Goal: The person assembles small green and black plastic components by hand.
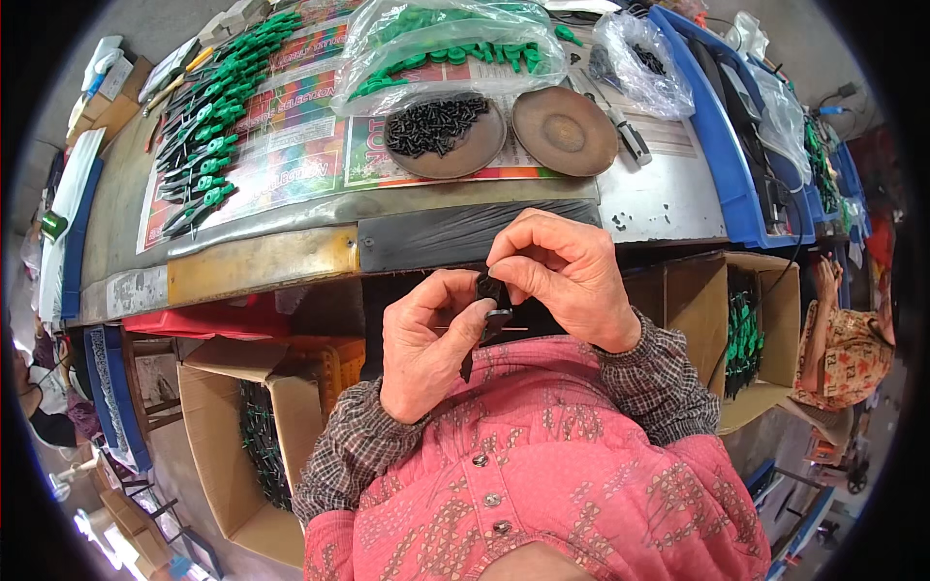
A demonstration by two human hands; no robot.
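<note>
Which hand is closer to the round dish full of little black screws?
The right hand. It is just below the dish of screws, near the table edge. The left hand sits lower, nearer the body, farther from it.

A small assembly workshop: a worn table (659, 198) carries a dish of black screws (436, 126), green-handled tools (208, 126), and cardboard boxes (218, 436) stand beneath.

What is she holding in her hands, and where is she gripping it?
A small black part. The right hand pinches its top with the fingertips; the left hand grips its lower end between thumb and fingers.
</note>
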